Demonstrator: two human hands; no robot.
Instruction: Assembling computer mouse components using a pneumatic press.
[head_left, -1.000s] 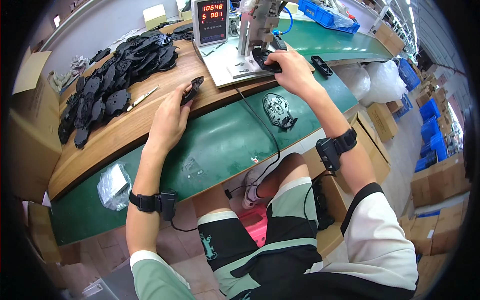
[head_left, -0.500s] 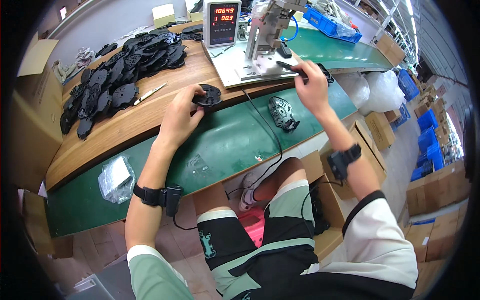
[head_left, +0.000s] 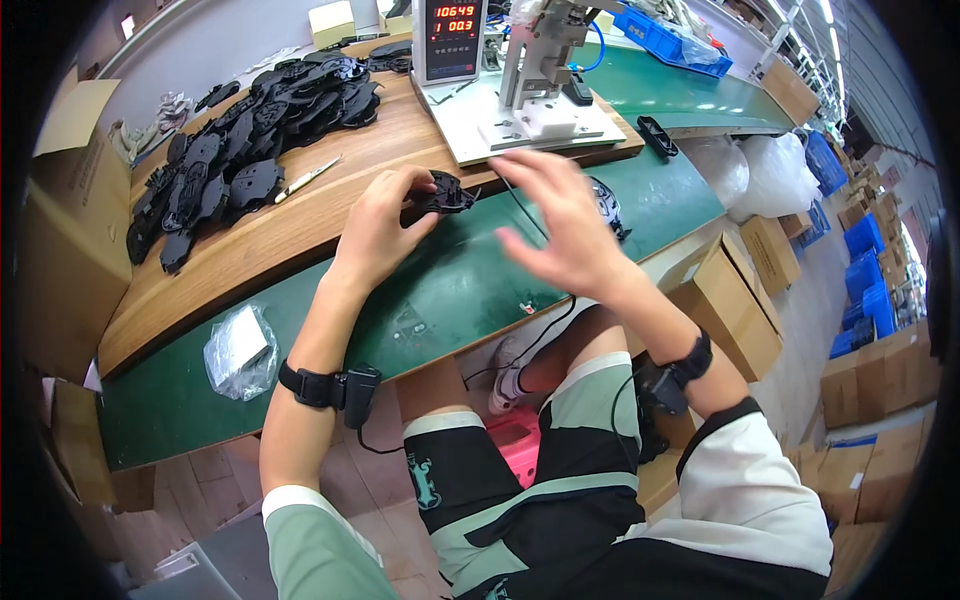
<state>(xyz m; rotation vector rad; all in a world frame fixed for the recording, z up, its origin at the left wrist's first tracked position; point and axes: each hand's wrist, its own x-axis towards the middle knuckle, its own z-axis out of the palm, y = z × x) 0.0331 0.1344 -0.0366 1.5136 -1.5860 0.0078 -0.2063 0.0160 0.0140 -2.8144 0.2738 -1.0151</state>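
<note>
One pen and one heap, its pieces too jumbled to count, lie on the wooden tabletop. At its near edge, the left hand grips one black, uneven-edged part; the right hand is empty, fingers spread.

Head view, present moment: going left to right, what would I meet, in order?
Large brown cardboard box at the left edge → heap of black plastic parts → left hand → curved black plastic part it holds → open right hand → elongated black plastic piece → bulging translucent white plastic bag → blue plastic bins.
</note>
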